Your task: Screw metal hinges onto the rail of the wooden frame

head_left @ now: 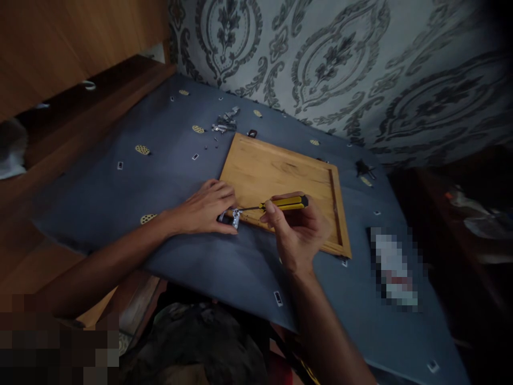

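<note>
A wooden panel with a raised frame (280, 171) lies flat on a grey-blue cloth (132, 192). My left hand (206, 208) presses a small metal hinge (232, 218) against the panel's near left corner, fingers curled over it. My right hand (294, 227) grips a screwdriver with a yellow and black handle (286, 203). Its thin shaft points left, with the tip at the hinge.
More metal hinges and loose screws (224, 124) lie on the cloth behind the panel. A dark small part (364, 169) sits to the right of the panel. Patterned wallpaper rises behind. A wooden floor and furniture are on the left, and a dark shelf is at right.
</note>
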A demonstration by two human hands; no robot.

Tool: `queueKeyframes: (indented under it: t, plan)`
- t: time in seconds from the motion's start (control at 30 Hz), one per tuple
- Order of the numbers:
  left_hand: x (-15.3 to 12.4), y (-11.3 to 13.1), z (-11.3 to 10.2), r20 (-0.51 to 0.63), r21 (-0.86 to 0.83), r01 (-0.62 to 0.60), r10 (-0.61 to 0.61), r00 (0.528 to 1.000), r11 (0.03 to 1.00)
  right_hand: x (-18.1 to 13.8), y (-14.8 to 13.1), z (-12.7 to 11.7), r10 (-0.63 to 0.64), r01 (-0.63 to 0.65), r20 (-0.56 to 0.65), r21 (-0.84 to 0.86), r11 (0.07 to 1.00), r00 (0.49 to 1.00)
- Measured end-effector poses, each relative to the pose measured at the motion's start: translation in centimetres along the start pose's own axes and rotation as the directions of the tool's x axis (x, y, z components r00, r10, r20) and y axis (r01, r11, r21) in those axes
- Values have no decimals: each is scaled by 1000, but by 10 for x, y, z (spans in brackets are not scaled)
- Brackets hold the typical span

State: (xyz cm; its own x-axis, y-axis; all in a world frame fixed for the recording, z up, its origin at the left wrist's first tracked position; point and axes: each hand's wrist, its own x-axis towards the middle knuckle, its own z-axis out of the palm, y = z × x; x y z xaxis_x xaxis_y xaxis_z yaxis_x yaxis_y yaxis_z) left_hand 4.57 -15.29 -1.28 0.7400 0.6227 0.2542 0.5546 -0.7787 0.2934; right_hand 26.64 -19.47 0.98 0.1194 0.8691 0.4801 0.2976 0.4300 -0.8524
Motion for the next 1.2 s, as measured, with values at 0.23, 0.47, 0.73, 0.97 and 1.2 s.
queueKeyframes:
  t: [0.23, 0.47, 0.73, 0.97, 1.2]
  plan:
    - [0, -1, 1, -12, -21, -4, 4, 1000, 1000, -1, -6, -2, -49, 48, 43, 35, 998, 998]
    - [0, 0, 1, -24, -20, -7, 7, 1000, 1000, 4, -6, -4, 70, -88, 119, 154, 984, 991]
    - [-1, -1, 2, -27, -45, 3, -5, 1000, 999, 7, -12, -11, 123, -172, 240, 194, 966, 963]
    - [1, -1, 3, -15, -25, 6, -6, 1000, 1000, 6, -8, -6, 94, -120, 154, 169, 978, 984]
    - [0, 0, 1, -7, -21, 9, -9, 1000, 1000, 4, -5, 1, 12, -14, 40, 68, 998, 999]
